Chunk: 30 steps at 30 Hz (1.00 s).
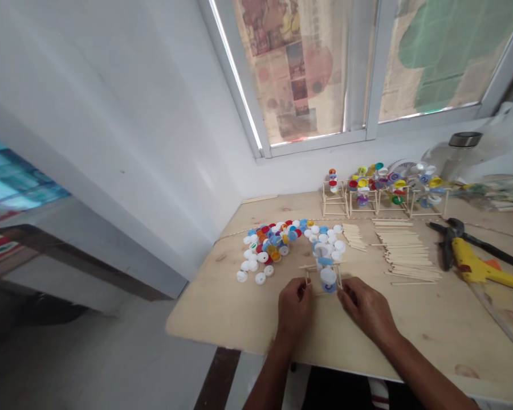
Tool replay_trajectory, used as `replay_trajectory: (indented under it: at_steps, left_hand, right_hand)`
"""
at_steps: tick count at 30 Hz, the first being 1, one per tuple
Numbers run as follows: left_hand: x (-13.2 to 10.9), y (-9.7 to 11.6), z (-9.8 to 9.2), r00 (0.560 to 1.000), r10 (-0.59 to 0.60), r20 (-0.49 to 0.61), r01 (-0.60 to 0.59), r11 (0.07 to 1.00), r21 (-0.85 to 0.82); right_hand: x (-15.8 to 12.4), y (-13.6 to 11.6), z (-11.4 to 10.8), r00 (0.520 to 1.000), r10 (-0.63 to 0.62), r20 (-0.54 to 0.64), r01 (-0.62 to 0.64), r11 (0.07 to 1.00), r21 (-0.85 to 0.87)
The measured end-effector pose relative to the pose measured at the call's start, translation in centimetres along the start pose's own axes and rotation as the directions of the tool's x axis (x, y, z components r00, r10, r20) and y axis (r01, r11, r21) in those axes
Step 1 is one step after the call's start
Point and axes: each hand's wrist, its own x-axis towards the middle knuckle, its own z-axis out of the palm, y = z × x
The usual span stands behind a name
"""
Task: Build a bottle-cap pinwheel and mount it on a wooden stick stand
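A small wheel model of bottle caps (pixel 328 277) on a frame of thin wooden sticks (pixel 340 274) stands on the table in front of me. My left hand (pixel 296 307) pinches the frame's left side between thumb and fingers. On the other side, my right hand (pixel 366 308) grips the right-hand sticks low down. The model's caps are white and light blue. Just behind it and to the left lies a loose pile of coloured bottle caps (pixel 263 257), and more white caps (pixel 338 246) lie directly behind. My fingers hide the lower ends of the frame.
Several finished cap-wheel models (pixel 362 191) line the back by the wall. Rows of wooden sticks (pixel 408 250) and shorter sticks (pixel 354 237) lie right of centre. Farther right are black-handled pliers (pixel 448 239), a yellow glue gun (pixel 470 261) and a metal-lidded bottle (pixel 465 139).
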Motion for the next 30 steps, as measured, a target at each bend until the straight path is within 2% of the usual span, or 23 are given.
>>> replay_trajectory:
  at_steps: [2,5,14,30]
  left_hand:
    - [0.0,0.4,-0.1,1.000,0.000,0.028,-0.003,0.996,0.086]
    - [-0.1,0.9,-0.2,0.999,-0.008,0.043,0.003,0.992,0.128]
    - [-0.6,1.1,-0.5,0.999,-0.043,-0.007,0.043,0.994,0.097]
    - [0.0,2.3,-0.8,0.997,-0.056,0.048,0.052,0.996,0.075]
  right_hand:
    - [0.0,0.0,0.0,1.000,-0.004,-0.001,0.004,1.000,0.011]
    - [-0.1,-0.1,0.0,1.000,-0.013,-0.001,0.013,1.000,0.021]
    - [-0.3,-0.1,-0.1,0.999,-0.038,0.026,0.037,0.999,0.037]
    - [-0.5,0.1,-0.3,1.000,-0.010,0.004,0.010,0.996,0.087]
